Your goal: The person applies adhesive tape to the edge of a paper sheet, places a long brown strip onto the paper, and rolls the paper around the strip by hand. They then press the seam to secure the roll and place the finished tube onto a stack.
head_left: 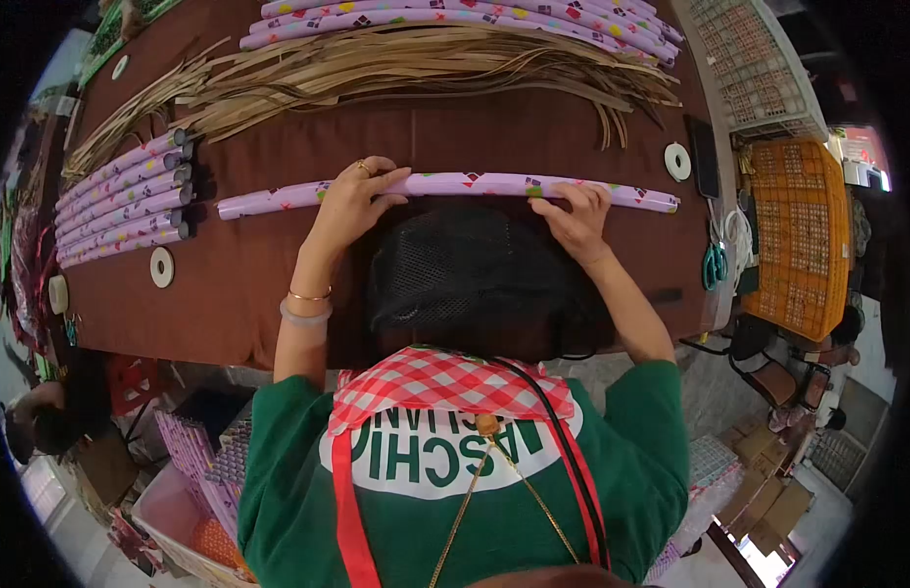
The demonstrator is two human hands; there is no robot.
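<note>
A long purple tube [475, 184] with a colourful printed pattern lies crosswise over the brown cloth-covered table [269, 314]. My left hand [359, 199] is closed on it left of its middle, fingers on top and thumb at the near side. Further right, my right hand [577, 218] has its fingers curled over the same tube, thumb at the near edge. A black mesh-covered object [455, 265] sits between my forearms, just below the tube. Beyond the tube lies a long bundle of thin tan and brown strips [416, 73].
Similar tubes [127, 201] with grey ends are stacked at left, and more tubes [475, 18] lie at the far side. White tape rolls [162, 281], a black phone [703, 157] and teal-handled scissors [715, 267] rest on the table. An orange crate [835, 250] stands at right.
</note>
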